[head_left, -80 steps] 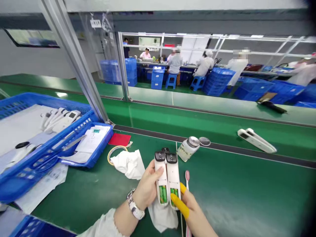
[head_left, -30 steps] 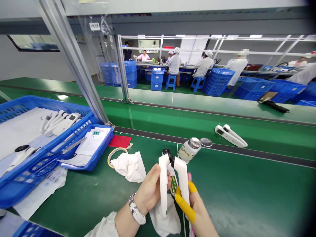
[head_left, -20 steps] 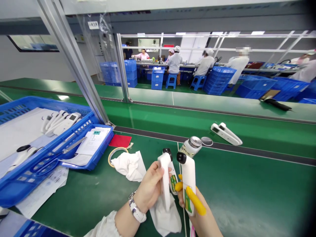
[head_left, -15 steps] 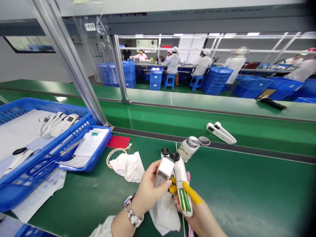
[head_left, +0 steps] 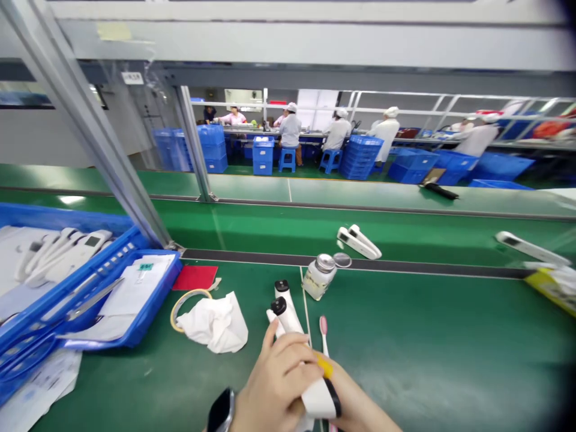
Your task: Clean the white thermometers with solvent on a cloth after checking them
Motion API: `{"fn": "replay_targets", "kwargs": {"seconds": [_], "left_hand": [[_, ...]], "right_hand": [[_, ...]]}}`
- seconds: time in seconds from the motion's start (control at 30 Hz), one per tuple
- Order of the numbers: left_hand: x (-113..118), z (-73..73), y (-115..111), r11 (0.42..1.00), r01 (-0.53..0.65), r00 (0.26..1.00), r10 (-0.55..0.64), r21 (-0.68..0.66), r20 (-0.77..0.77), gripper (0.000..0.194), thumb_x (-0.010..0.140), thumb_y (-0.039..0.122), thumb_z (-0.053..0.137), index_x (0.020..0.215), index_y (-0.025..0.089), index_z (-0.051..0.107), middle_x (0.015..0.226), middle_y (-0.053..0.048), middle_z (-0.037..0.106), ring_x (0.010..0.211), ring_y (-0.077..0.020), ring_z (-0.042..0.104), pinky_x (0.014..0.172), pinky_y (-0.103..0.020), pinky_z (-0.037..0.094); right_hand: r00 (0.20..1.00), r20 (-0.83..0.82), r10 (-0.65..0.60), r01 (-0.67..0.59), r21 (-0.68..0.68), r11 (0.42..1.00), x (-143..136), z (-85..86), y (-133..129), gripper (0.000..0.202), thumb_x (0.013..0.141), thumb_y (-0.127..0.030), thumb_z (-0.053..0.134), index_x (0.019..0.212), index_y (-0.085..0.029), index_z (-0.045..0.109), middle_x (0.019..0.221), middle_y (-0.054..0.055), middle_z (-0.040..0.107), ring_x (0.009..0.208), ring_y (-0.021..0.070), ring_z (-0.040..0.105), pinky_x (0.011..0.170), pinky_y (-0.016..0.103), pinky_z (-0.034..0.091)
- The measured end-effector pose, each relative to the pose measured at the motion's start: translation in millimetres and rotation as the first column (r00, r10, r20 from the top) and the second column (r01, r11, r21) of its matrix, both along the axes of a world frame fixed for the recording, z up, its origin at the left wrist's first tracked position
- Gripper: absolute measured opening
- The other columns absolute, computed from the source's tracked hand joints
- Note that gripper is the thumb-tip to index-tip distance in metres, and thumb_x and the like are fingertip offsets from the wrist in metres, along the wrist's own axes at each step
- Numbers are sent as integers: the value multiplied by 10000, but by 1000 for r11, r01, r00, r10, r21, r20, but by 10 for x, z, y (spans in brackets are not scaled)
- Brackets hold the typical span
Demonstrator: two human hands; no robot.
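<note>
My left hand, with a dark watch at the wrist, lies over the white handheld devices, its fingers bent round them. My right hand is largely hidden behind it; a yellow finger cover shows against the held pieces. One white device with a black cap sticks out beyond my left fingers. A white piece with a black edge shows below them. Another black-capped white device lies just behind. Close on the right is a pink-and-white toothbrush.
A jar with a metal lid stands behind my hands. Left are a crumpled white cloth, a tape roll, a red card and blue baskets. White devices lie on the green strip. People work farther back.
The view has shifted right. My left hand has come over the device in my right hand, and its green batteries are out of sight. The toothbrush head now shows clearly.
</note>
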State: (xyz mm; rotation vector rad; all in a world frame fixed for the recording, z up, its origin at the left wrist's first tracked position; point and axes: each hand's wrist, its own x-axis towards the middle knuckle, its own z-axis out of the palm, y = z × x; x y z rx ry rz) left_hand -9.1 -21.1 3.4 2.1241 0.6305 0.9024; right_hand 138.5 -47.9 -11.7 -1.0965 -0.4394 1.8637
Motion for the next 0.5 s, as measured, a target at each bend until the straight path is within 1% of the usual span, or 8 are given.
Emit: {"fn": "replay_targets", "kwargs": {"seconds": [0.03,0.1,0.17,0.2,0.27,0.33,0.43,0.5], "left_hand": [[10,-19,-15,997,40,998,-37,62,-52,533,732,38,492,1153,346,600,1181,-94,602,1206,-310,439,1065,-561,-22],[35,-60,-32,979,109,986,-85,170,-145,539,742,36,476,1158,361,584,1333,-97,487,1266,-323,380,1051,-603,31],[61,-97,-41,950,149,968,-84,274,-235,518,731,23,473,1128,330,598,1397,-116,404,1287,-341,346,1030,-635,103],[73,-112,-45,931,157,958,-63,328,-281,511,720,8,467,1110,308,605,1411,-125,381,1297,-347,327,1020,-646,131],[92,-132,-56,889,155,934,10,431,-357,499,709,-13,456,1081,281,610,1438,-131,334,1316,-347,287,1007,-654,167],[103,-140,-75,839,146,920,80,524,-383,497,726,-9,454,1097,289,598,1448,-128,314,1318,-343,284,997,-651,200],[106,-144,-120,759,144,923,129,635,-364,525,758,21,466,1189,311,540,1451,-140,300,1311,-344,300,989,-626,249],[101,-150,-145,733,118,934,147,670,-325,555,765,33,472,1257,292,479,1451,-152,292,1322,-339,283,1012,-602,240]], "right_hand": [[1000,-10,7,-7,-14,1000,9,18,5,273,604,-367,739,792,-177,680,700,26,679,659,159,624,623,256,492],[1000,17,6,-6,21,1000,30,38,18,293,640,-378,715,842,-168,678,772,45,694,753,181,640,711,282,491],[1000,10,-20,19,68,997,49,27,37,355,638,-404,717,885,-154,668,833,59,697,821,194,641,783,307,476],[1000,2,-30,29,95,995,57,9,49,380,625,-414,725,889,-148,662,836,57,695,827,190,639,803,310,467],[999,-6,-39,39,133,990,68,-39,78,393,584,-420,751,842,-139,656,772,36,679,763,165,630,787,300,461],[998,-4,-56,56,149,987,73,-81,103,369,543,-404,775,758,-135,643,689,9,647,671,136,602,722,278,458],[991,-6,-131,131,149,980,110,-95,95,344,490,-344,802,691,-131,623,635,-9,617,583,112,558,620,247,441],[977,-5,-214,213,146,966,221,-76,23,339,505,-332,792,722,-131,626,634,-8,619,564,120,558,589,250,444]]}}
